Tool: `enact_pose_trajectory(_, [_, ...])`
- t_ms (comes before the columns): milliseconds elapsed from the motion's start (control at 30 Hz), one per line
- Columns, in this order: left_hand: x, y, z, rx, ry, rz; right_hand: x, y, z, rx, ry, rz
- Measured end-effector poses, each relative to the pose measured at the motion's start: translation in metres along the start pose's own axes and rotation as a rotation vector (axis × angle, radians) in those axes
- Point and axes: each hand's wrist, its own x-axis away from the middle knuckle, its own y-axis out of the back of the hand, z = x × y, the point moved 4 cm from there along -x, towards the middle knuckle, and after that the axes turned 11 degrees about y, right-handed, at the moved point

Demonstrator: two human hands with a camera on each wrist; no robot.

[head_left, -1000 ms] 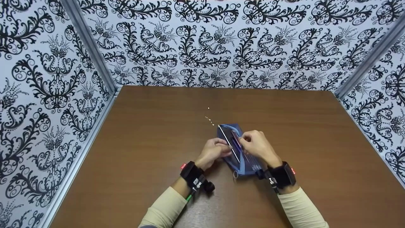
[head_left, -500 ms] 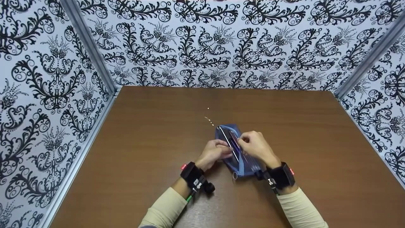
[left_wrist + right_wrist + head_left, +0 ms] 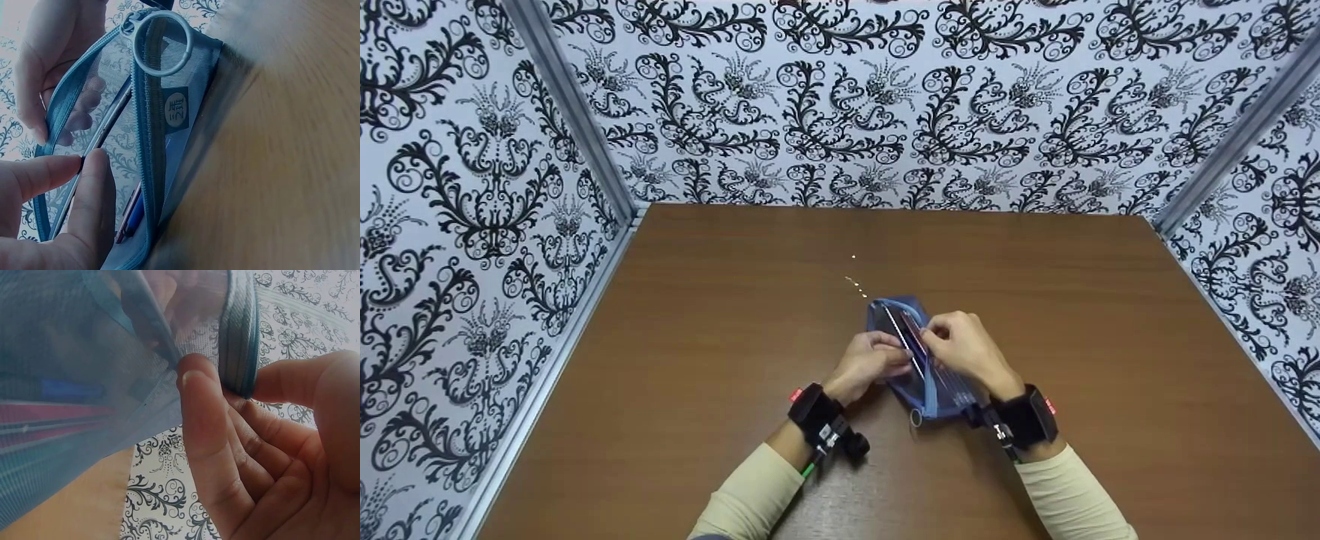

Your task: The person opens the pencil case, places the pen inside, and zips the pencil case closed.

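A blue mesh zip pencil case (image 3: 937, 409) lies unzipped between both hands. My left hand (image 3: 871, 364) pinches a slim, pencil-like stick (image 3: 111, 117) between thumb and fingertips at the case's mouth; its exact kind I cannot tell. On the opposite side, my right hand (image 3: 964, 346) pinches the zipper edge (image 3: 239, 337), drawing that side of the mouth up. Inside, the left wrist view shows a blue pen (image 3: 134, 218) beside a pinkish one. Through the mesh in the right wrist view, pink strips (image 3: 53, 417) show. A ring pull (image 3: 189, 45) hangs at the zipper's near end.
Several small pale bits (image 3: 856, 283) lie in a line on the brown wooden table (image 3: 720, 300), just beyond the case. Black-and-white patterned walls (image 3: 847, 105) stand behind and at both sides. Each wrist wears a black strap (image 3: 812, 412) with a camera.
The case's far end and my right hand have shifted slightly left. The mouth looks a little narrower on the right, while my left hand keeps its pinch on the stick, almost still.
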Motion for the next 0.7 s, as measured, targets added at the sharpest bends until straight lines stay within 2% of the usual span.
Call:
enact_pose_trajectory(533, [0.0022,-0.0023,0.0001,-0.008,0.024,0.006,0.001,-0.0002,-0.0007,-0.018,-0.012,0.006])
enact_pose_trajectory(700, [0.0016,-0.0047,0.0008,-0.032,0.015,0.043,0.0005,0.0017,-0.0007,-0.003,-0.002,-0.004])
